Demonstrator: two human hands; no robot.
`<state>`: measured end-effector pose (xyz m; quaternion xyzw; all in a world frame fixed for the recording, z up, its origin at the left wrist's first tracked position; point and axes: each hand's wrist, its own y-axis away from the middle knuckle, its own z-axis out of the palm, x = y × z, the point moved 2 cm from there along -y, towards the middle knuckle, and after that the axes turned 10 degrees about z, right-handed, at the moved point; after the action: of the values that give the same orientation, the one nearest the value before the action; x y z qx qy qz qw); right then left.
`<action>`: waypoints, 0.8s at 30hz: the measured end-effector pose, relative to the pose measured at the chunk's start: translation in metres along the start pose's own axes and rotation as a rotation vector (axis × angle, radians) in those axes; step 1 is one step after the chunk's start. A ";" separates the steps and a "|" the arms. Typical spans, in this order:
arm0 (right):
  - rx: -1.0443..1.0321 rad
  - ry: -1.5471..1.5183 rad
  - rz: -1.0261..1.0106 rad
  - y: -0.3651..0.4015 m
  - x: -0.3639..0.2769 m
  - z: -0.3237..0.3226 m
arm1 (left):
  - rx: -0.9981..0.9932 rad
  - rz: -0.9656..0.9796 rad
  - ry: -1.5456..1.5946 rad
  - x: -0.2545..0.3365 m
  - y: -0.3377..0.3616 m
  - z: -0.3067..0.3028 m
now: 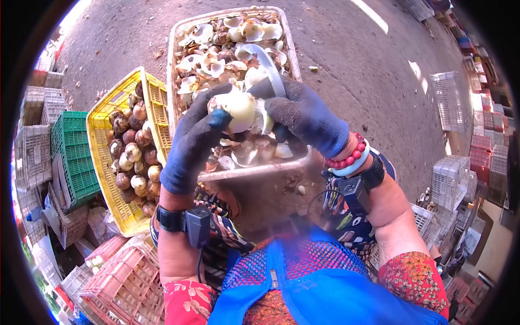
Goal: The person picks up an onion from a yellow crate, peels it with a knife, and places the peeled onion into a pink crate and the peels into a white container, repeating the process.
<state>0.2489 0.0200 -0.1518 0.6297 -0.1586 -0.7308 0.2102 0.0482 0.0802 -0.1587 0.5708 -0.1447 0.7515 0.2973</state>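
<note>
Over the white tray [254, 170], one pale bulb [238, 108], partly peeled, was held above a heap of shavings. Left hand [192, 143], gloved: fingers clamped round the bulb's left side. Right hand [306, 116], gloved: fingers closed on the handle of a curved blade [268, 65], which arched over the bulb's top. Judgement: thin cuts directed away from the left thumb, with peelings dropping inside the tray rim, would serve best. Room: yellow basket [100, 127] of brown unpeeled bulbs [132, 157] stood just beside the tray's left edge; green crate [73, 151] beyond; pink crates [127, 281] near the left elbow. Bare ground [352, 65] lay open rightward.
</note>
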 end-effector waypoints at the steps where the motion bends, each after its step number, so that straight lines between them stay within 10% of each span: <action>1: -0.012 -0.028 0.025 0.000 -0.001 -0.001 | 0.001 0.015 0.013 -0.003 -0.001 -0.002; 8: -0.075 -0.381 0.099 0.005 -0.005 0.001 | -0.104 0.153 -0.096 -0.009 0.002 -0.002; 12: 0.039 -0.303 0.116 0.001 -0.009 -0.016 | -0.145 0.487 -0.934 0.007 0.010 0.000; 17: 0.356 0.320 -0.196 0.000 -0.006 -0.012 | 0.011 0.107 0.180 -0.016 -0.003 -0.004; 21: 0.315 0.485 -0.411 -0.007 0.012 0.008 | 0.055 0.081 0.008 -0.013 0.001 0.007; 24: 0.159 0.358 -0.165 0.000 0.006 0.013 | 0.069 0.130 -0.096 -0.012 0.003 0.011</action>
<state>0.2354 0.0165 -0.1546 0.7750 -0.1237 -0.6072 0.1243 0.0564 0.0686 -0.1660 0.6055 -0.1694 0.7456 0.2206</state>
